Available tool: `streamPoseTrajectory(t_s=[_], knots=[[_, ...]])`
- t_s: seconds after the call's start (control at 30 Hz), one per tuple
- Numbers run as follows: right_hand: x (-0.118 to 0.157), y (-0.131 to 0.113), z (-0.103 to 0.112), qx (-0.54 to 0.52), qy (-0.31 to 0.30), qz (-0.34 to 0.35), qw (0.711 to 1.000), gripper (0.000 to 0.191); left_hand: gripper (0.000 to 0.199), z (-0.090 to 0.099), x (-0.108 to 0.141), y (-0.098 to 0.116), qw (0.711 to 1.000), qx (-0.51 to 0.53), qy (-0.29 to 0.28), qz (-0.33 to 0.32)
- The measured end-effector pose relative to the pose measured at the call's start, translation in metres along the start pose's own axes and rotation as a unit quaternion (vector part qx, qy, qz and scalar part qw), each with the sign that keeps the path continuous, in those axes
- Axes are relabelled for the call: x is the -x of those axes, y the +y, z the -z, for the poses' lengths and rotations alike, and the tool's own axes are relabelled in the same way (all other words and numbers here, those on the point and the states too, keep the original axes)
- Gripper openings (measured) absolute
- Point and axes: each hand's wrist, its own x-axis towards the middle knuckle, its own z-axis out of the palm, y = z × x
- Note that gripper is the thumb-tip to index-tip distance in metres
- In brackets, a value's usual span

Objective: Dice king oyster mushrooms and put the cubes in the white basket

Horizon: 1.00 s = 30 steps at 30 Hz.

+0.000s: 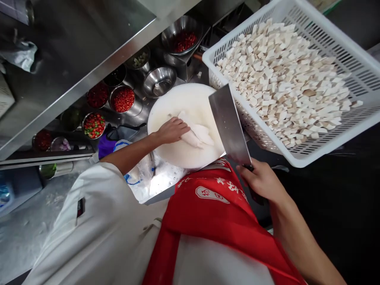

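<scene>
A round white cutting board (169, 152) carries pale, whitish pieces of food (203, 134) that look like mushroom or meat. My left hand (173, 130) rests on the upper left end of these pieces, fingers bent over them and pressed together. At the right, my right hand (261, 178) grips the handle of a wide cleaver (230, 122). Its broad blade is raised, overlapping the right edge of the board in view and standing apart from the food.
A white perforated basket (308, 156) of pale cubes stands at the upper right. Metal bowls, one of chopped red peppers (122, 99), line the left and back below a steel shelf (97, 65). A plastic bag (141, 170) lies left of the board.
</scene>
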Motion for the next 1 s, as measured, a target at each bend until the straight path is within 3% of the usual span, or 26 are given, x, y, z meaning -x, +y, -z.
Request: streamPoseTrajectory(t_s=[0.1,0.17,0.27,0.33,0.43,0.57,0.7,0.8,0.9,1.0], knots=[[0.010,0.029,0.000,-0.036,-0.023,-0.002,0.999,0.028,0.041,0.007,0.005,0.011,0.997,-0.006,-0.064,0.033],[0.008,0.042,0.001,-0.053,-0.060,-0.002,0.997,0.026,0.037,0.014,0.007,0.015,0.990,0.012,-0.137,0.044],[-0.006,0.049,0.003,-0.062,-0.150,0.014,0.987,0.023,0.034,0.027,0.012,0.014,0.958,0.051,-0.276,0.063],[-0.020,0.047,0.002,-0.057,-0.205,0.051,0.976,0.024,0.042,0.032,0.021,0.012,0.944,0.076,-0.308,0.093],[-0.042,0.042,-0.001,-0.022,-0.247,0.104,0.963,0.028,0.064,0.029,0.046,0.009,0.947,0.109,-0.236,0.187],[-0.062,0.045,-0.003,0.031,-0.277,0.103,0.955,0.031,0.085,0.011,0.079,0.006,0.934,0.133,-0.154,0.295],[-0.068,0.060,0.000,0.054,-0.272,0.085,0.957,0.036,0.064,-0.013,0.086,0.010,0.934,0.158,-0.087,0.310],[-0.063,0.065,0.001,0.096,-0.234,0.065,0.965,0.041,0.055,-0.027,0.081,0.023,0.907,0.158,-0.040,0.387],[-0.052,0.056,-0.007,0.148,-0.197,0.042,0.968,0.045,0.052,-0.037,0.079,0.046,0.868,0.169,-0.001,0.467],[-0.041,0.036,-0.022,0.199,-0.178,0.017,0.964,0.052,0.053,-0.044,0.084,0.061,0.861,0.180,0.037,0.473]])
